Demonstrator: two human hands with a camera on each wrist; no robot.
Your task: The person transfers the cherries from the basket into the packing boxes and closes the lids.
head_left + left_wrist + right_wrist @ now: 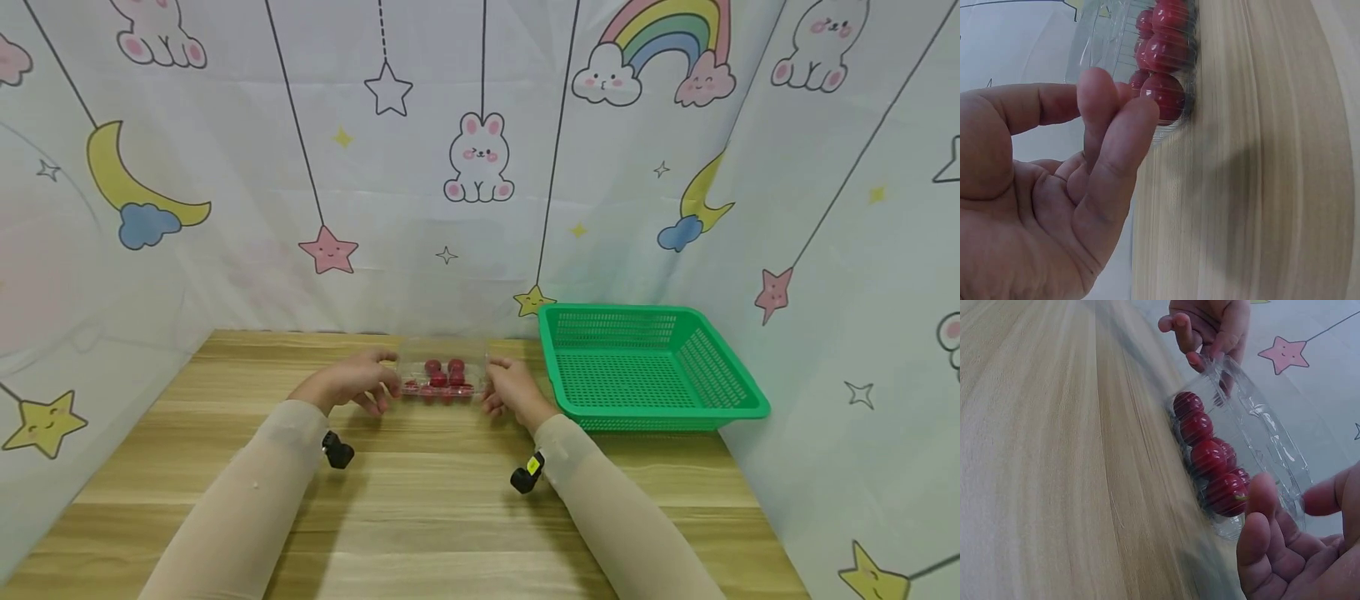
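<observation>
A clear plastic box [442, 346] stands on the table between the two hands. Small round red fruits [438, 379], several of them, lie inside; one shows a bit of green stem in the right wrist view. My left hand [352, 383] holds the box's left end between thumb and bent fingers [1119, 140]. At the right end my right hand [517, 392] grips the box, its thumb [1325, 497] at the upper edge and its fingers curled beside the wall. Whether the clear lid is fully closed I cannot tell.
To the right of the box is a green plastic basket [558, 400] with a mesh floor and walls. The wooden table [420, 517] ends at a cloth backdrop [420, 292] printed with cartoon figures. A black device [337, 452] sits at each wrist.
</observation>
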